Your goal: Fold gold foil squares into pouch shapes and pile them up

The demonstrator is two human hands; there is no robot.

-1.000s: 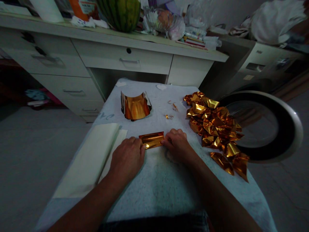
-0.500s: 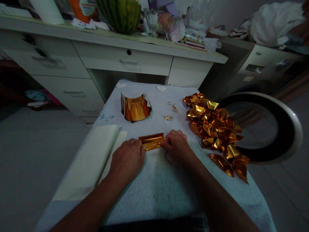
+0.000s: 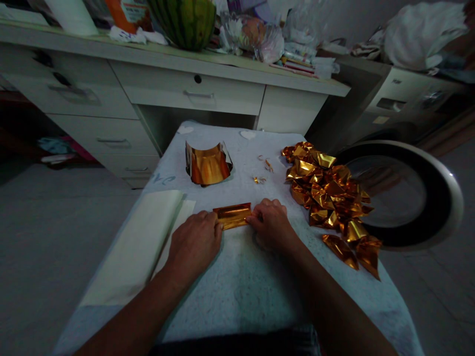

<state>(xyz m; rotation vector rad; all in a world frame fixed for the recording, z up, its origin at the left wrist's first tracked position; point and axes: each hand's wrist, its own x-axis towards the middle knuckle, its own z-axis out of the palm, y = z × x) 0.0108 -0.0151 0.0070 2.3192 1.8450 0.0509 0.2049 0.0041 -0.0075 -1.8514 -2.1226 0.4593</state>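
Observation:
A small gold foil sheet (image 3: 233, 216), its edges curling, lies on the cloth-covered table (image 3: 237, 291). My left hand (image 3: 196, 240) grips its left end, fingers closed. At the right end, my right hand (image 3: 270, 223) pinches the foil between thumb and fingers. Beyond them stands a curved stack of gold foil sheets (image 3: 209, 165). Several folded gold foil pieces (image 3: 328, 190) are heaped on the table's right side. To the left of my left hand lies folded cream paper (image 3: 137, 247).
Small gold scraps (image 3: 260, 180) lie past my hands. Behind the table, a white counter (image 3: 166, 54) holds a watermelon (image 3: 185, 22), plastic bags and other items. A washing machine (image 3: 404, 99) with its round door (image 3: 401, 193) open stands close to the table's right edge.

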